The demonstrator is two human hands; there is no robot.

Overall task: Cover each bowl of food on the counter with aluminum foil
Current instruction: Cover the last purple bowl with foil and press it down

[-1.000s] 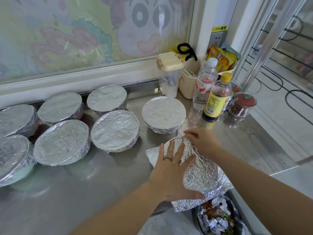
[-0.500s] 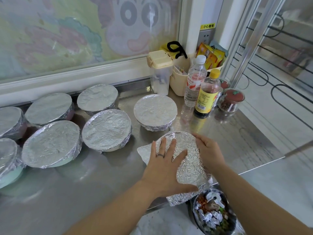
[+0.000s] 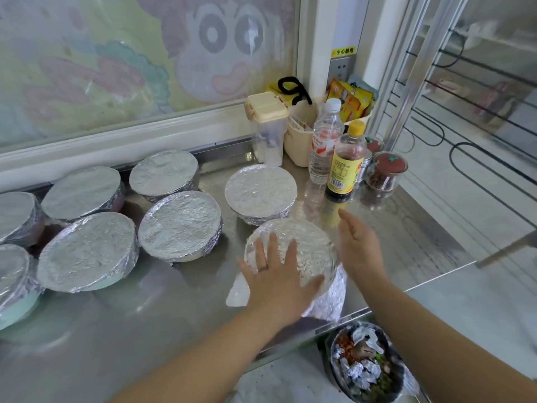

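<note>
The left hand (image 3: 279, 283) pressed flat-fingered atop the foiled bowl (image 3: 308, 245) at the worktop's (image 3: 145, 330) front edge; the open right hand (image 3: 360, 246) hovered beside its right rim.

Leftmost bowls (image 3: 14, 219) — partly off-frame

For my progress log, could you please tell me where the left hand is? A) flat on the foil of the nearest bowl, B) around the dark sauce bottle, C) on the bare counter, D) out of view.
A: the left hand lies with fingers spread flat on top of the nearest foil-covered bowl.
</note>
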